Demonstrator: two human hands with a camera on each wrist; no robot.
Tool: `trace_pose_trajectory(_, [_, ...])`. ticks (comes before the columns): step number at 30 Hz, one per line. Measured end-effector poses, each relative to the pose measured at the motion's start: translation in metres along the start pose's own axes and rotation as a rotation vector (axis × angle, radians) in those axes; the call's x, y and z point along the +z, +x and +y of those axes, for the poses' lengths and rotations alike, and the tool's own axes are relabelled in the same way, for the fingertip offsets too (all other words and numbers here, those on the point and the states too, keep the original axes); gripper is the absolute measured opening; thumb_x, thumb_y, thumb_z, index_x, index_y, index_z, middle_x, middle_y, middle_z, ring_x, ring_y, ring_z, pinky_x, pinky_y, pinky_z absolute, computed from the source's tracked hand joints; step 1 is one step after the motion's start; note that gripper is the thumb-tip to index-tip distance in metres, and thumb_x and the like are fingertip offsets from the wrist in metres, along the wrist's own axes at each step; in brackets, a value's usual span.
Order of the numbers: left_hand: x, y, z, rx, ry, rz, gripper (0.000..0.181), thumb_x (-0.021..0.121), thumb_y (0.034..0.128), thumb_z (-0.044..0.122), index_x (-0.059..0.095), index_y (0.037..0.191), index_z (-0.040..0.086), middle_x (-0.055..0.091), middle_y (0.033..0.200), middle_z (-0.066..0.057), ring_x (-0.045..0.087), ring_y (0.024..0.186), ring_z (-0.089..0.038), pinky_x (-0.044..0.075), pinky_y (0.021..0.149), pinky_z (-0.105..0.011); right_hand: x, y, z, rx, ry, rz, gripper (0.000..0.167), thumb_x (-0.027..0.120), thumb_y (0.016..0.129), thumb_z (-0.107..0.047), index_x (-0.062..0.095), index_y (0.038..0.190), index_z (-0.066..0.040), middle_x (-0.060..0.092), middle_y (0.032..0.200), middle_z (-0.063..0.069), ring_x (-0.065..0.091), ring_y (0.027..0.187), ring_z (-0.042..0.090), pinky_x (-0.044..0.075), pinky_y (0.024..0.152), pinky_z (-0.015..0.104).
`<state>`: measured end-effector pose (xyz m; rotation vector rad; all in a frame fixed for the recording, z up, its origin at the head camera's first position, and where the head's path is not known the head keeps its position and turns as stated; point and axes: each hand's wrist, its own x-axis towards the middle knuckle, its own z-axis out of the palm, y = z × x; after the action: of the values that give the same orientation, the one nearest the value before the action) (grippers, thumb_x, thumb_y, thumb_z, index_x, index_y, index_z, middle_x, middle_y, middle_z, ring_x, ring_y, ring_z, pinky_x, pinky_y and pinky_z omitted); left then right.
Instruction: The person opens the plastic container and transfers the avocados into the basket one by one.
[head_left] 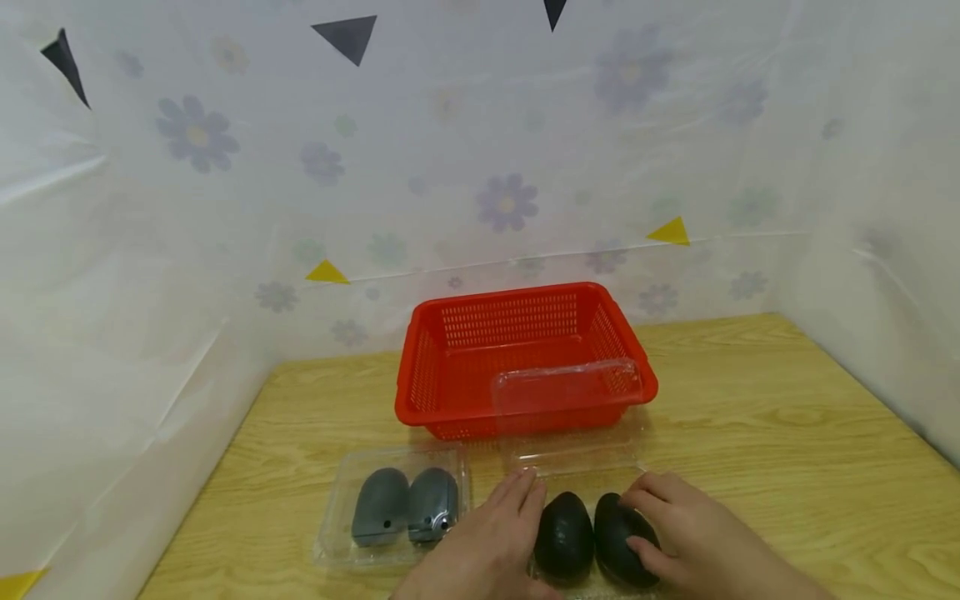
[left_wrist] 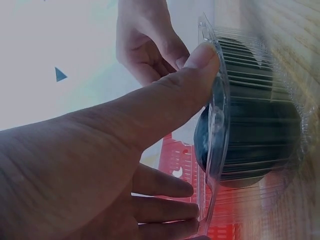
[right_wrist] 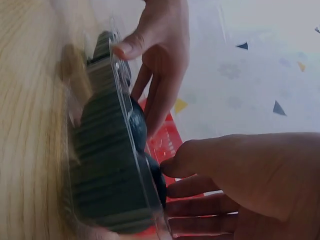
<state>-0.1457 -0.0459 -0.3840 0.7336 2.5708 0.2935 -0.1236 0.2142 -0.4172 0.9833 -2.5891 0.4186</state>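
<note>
Two black egg-shaped fruits that look like avocados [head_left: 564,537] lie side by side in a clear plastic clamshell box [head_left: 577,482] whose lid stands raised toward the back. My right hand [head_left: 693,533] holds the right-hand avocado [head_left: 618,542], thumb and fingertips on its upper surface. At the box's left edge rests my left hand [head_left: 491,542]. The left wrist view shows its thumb [left_wrist: 202,57] on the box rim and the other fingers nearly straight at the same rim. Seen in the right wrist view, the avocados [right_wrist: 105,165] bulge above the rim.
A red plastic basket [head_left: 517,425] stands behind, overlapped by the raised clear lid [head_left: 570,400]. To the left is another clear box [head_left: 337,508] with two dark rounded things [head_left: 382,504] inside. Wood-patterned table [head_left: 757,417] extends to the right; patterned white sheeting [head_left: 420,208] encloses the back and sides.
</note>
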Motion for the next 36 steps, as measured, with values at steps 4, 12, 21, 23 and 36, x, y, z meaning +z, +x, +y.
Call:
trace_pose_trajectory(4, [0.001,-0.001,0.0,0.018,0.025,0.021,0.105,0.077,0.0711,0.066,0.034,0.154,0.018,0.028,0.163,0.001,0.03,0.15,-0.02,0.042,0.114,-0.043,0.002,0.003,-0.007,-0.014,-0.011,-0.068,0.035,0.083,0.079,-0.034,0.068,0.103,-0.012,0.06,0.098,-0.006,0.056,0.081,0.008,0.055,0.064,0.022])
trace_pose_trajectory(12, [0.001,-0.002,0.0,0.012,0.03,0.029,0.107,0.076,0.0702,0.069,0.035,0.154,0.018,0.029,0.163,0.001,0.03,0.15,-0.02,0.042,0.114,-0.043,0.003,0.012,-0.021,0.178,-0.053,-0.299,0.053,0.082,0.076,-0.044,0.067,0.11,-0.006,0.061,0.102,-0.001,0.059,0.087,0.018,0.059,0.071,0.034])
trace_pose_trajectory(21, [0.001,-0.002,0.0,0.018,0.073,0.028,0.108,0.073,0.0702,0.072,0.033,0.154,0.018,0.031,0.162,0.002,0.031,0.149,-0.019,0.041,0.114,-0.041,0.009,0.017,-0.026,0.232,-0.034,-0.384,0.064,0.084,0.073,-0.047,0.064,0.119,-0.006,0.063,0.109,0.004,0.061,0.091,0.023,0.059,0.073,0.039])
trace_pose_trajectory(23, [0.001,-0.002,-0.001,0.02,0.07,0.032,0.108,0.073,0.0702,0.073,0.033,0.155,0.018,0.031,0.162,0.002,0.032,0.149,-0.018,0.041,0.115,-0.041,0.01,0.019,-0.026,0.281,-0.006,-0.405,0.067,0.084,0.072,-0.047,0.064,0.121,-0.006,0.064,0.111,0.006,0.062,0.095,0.025,0.059,0.076,0.043])
trace_pose_trajectory(36, [0.001,-0.002,-0.001,0.033,0.075,0.046,0.108,0.073,0.0696,0.073,0.034,0.154,0.018,0.033,0.16,0.002,0.034,0.148,-0.018,0.042,0.113,-0.041,0.01,0.023,-0.027,0.406,0.091,-0.428,0.07,0.086,0.07,-0.042,0.063,0.124,-0.003,0.067,0.115,0.009,0.064,0.1,0.027,0.058,0.083,0.05])
